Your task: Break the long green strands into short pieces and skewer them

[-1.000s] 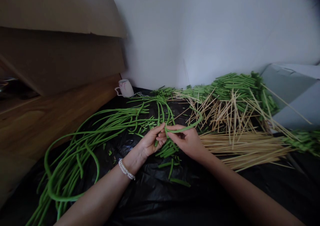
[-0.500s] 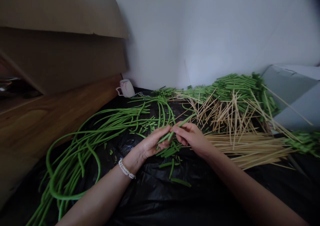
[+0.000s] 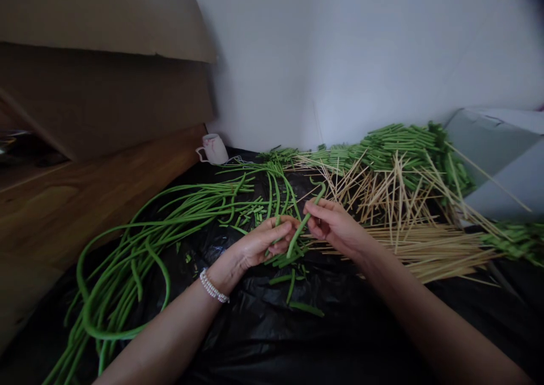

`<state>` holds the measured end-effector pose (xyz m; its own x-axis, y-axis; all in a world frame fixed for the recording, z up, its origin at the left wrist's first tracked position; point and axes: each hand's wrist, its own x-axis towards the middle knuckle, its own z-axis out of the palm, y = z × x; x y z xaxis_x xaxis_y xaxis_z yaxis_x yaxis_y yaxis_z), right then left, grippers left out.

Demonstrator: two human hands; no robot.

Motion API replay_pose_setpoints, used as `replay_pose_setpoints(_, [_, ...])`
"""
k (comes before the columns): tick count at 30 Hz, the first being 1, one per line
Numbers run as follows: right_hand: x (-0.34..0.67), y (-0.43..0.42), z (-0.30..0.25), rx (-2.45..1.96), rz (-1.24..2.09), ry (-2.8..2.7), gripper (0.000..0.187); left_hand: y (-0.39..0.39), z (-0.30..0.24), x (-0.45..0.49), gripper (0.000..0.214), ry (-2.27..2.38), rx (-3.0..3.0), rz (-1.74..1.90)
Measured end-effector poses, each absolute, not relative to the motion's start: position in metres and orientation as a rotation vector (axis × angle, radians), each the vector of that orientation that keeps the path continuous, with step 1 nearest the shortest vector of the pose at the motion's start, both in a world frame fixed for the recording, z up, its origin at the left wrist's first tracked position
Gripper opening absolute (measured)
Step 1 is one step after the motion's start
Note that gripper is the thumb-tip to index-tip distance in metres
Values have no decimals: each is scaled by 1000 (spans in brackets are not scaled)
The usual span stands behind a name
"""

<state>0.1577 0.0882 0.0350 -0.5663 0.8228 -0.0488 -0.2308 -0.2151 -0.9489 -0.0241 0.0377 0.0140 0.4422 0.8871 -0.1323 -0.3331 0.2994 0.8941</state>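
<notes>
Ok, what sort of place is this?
Probably a makeshift indoor workspace: a plain whitish wall, a crumpled black plastic sheet, and long thin green stalks spread over it.

A pale mug (image 3: 216, 149) stands near a whitish wall (image 3: 263, 62), its handle turned left (reddish marks show near the rim). At upper left, a brown cardboard box (image 3: 110, 93) looms over a wooden surface (image 3: 106, 172). At far right is a pale grey container (image 3: 480, 141), possibly another box; black plastic sheeting (image 3: 263, 339) spreads below.
</notes>
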Motion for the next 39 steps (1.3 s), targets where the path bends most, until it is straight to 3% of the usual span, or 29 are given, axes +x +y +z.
replay_pose_setpoints(9, [154,85,32,-824,1753,-1503,26,39,8,-26,31,770,935,819])
replay_pose_setpoints(16, [152,83,41,-898,1371,-1647,26,41,7,-21,29,822,768,1026])
replay_pose_setpoints(22, [146,78,33,-806,1047,-1761,15,43,8,-17,27,671,504,1160])
replay_pose_setpoints(30, [142,69,22,-752,604,-2005,16,46,10,-20,12,651,240,1145])
replay_pose_setpoints(36, [140,65,15,-748,564,-2118,22,48,11,-21,28,634,206,1129])
replay_pose_setpoints(39, [142,68,23,-757,807,-2033,18,48,12,-21,26,623,236,1123])
